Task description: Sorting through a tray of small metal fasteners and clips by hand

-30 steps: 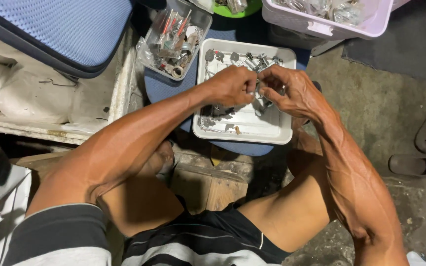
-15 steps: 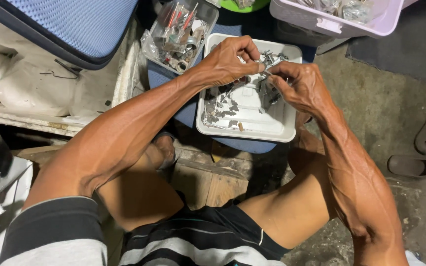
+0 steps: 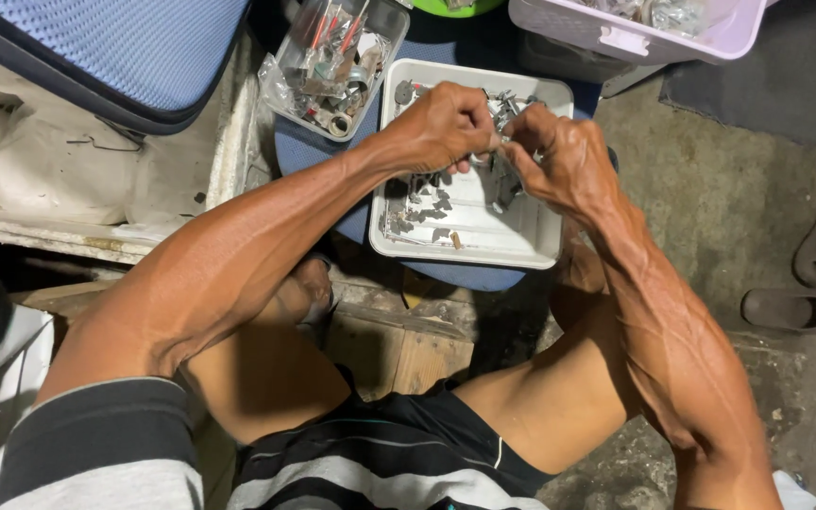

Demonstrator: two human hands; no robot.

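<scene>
Both hands lower in view than half second ago, tray now showing full; white tray (image 3: 484, 247) on blue stool (image 3: 323, 156), small metal parts (image 3: 432, 203) scattered inside; left hand (image 3: 441, 127) and right hand (image 3: 559, 161) meet above it, fingertips pinched on tiny metal piece (image 3: 501, 142); best kept over tray so drops land inside; piece's shape hidden by fingers

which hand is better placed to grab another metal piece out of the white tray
Left, probably. The left hand hangs right over the loose metal pieces in the white tray. The right hand sits nearer the tray's far right side, its fingers pinched together with the left's.
</scene>
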